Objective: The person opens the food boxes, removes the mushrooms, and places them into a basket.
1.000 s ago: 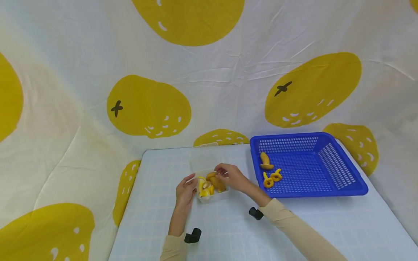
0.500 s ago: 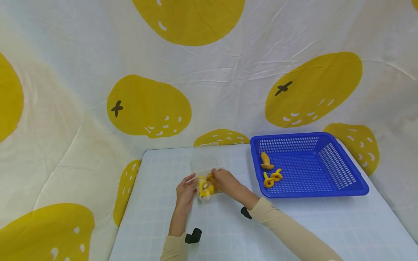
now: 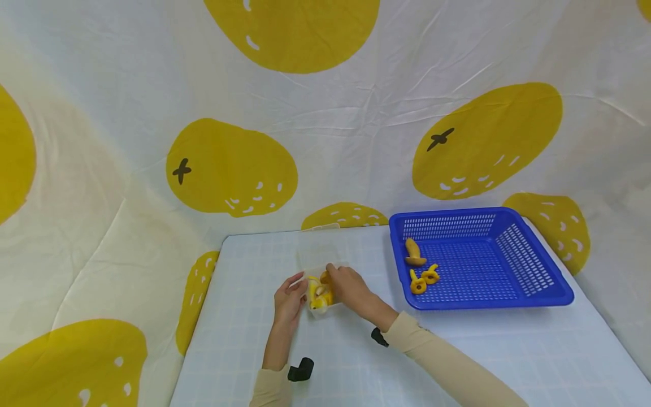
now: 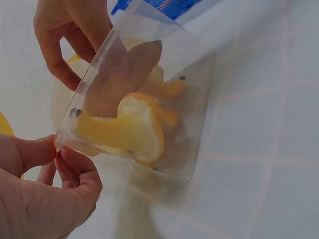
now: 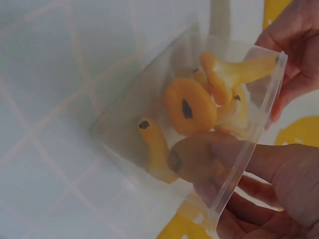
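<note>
A clear plastic box (image 3: 319, 312) with several yellow mushrooms (image 4: 144, 127) in it is near the middle of the table. My left hand (image 3: 289, 301) pinches its left rim between thumb and fingers. My right hand (image 3: 352, 289) reaches over the right rim into the box. Its thumb and fingers grip a brown mushroom (image 5: 192, 158) among the yellow ones, seen through the wall in the right wrist view. In the head view that hand hides most of the brown mushroom.
The box's clear lid (image 3: 317, 254) lies folded back behind it. A blue basket (image 3: 483, 303) stands at the right, with a brown mushroom (image 3: 413, 251) and two yellow ones (image 3: 419, 284) at its left side. A patterned cloth (image 3: 325, 141) hangs behind the table.
My right hand has moved left and in over the box, covering most of the brown mushroom that showed there before. My left hand has stayed at the rim.
</note>
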{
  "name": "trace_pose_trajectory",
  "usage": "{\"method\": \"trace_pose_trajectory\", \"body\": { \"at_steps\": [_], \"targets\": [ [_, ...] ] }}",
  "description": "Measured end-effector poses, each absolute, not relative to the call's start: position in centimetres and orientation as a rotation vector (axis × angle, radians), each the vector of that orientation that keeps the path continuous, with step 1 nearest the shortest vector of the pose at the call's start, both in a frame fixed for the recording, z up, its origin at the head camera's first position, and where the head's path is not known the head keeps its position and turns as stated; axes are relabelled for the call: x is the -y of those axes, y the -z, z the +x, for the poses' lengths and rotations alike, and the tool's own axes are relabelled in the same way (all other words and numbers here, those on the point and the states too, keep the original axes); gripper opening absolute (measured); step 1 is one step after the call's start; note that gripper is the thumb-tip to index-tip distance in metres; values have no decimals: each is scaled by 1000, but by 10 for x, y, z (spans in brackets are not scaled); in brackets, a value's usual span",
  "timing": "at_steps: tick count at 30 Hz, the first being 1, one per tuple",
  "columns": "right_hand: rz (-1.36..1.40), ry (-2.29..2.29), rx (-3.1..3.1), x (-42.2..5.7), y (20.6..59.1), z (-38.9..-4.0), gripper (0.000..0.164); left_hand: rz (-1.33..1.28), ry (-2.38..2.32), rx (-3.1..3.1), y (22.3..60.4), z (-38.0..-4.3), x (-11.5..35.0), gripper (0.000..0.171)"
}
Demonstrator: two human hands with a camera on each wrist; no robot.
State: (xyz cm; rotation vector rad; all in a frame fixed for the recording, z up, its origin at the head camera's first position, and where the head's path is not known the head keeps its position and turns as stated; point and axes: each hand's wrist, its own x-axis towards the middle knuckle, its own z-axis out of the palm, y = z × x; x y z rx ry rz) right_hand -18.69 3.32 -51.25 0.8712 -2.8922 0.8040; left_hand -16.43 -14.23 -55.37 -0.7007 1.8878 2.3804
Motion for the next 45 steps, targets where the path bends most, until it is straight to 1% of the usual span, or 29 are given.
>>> {"method": "trace_pose_trajectory", "body": {
  "at_steps": [9,15,20,25,29,34,45],
  "targets": [
    [798,-1042,2862,-39,512,-186,39,-672,-2394,-1864,554,-163,143,41],
    [820,-1222,2841,-44,505,-192,40,-661,-2396,-1858,553,-163,143,44],
    [821,-1361,2848,-54,502,-196,43,-691,-2390,-1868,553,-163,143,42],
    [772,-1570,2847,-69,498,-197,43,-702,-2406,-1867,556,-165,143,39],
    [737,-1715,2843,-83,497,-200,44,-700,-2401,-1875,557,-165,143,39],
    [711,-1824,2809,-100,499,-205,46,-703,-2389,-1884,556,-165,143,40],
    [520,-1974,2774,-138,493,-204,51,-697,-2395,-1896,555,-164,141,40]
  ]
}}
